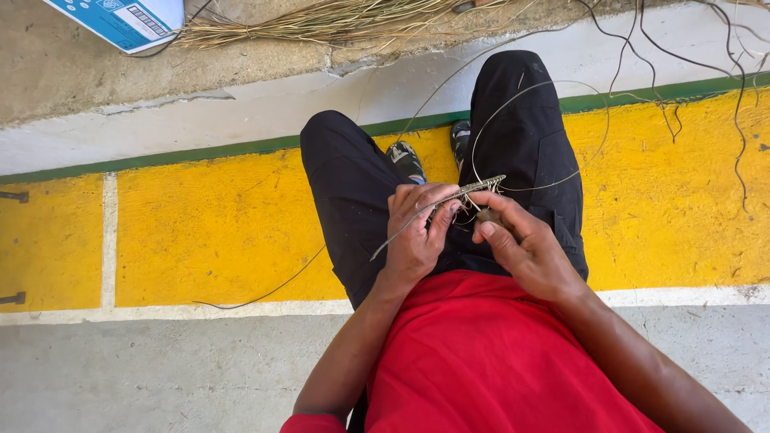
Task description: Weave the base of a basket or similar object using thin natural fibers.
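My left hand (pixel 417 236) pinches a thin bundle of dry grass-like strands (pixel 473 189) that is wound tight into a narrow strip. My right hand (pixel 521 244) holds the same strip from the right, thumb and fingers closed near its wound end. A long thin fibre (pixel 525 88) loops up from the strip over my right knee and back. Both hands sit above my lap, over black trousers (pixel 353 192) and a red shirt (pixel 473 353).
A pile of loose dry straw (pixel 321 20) lies on the concrete ledge above. A blue and white box (pixel 120 18) sits at the top left. Dark thin stems (pixel 666 48) trail at the top right. Yellow painted wall (pixel 216 232) with a green stripe lies below me.
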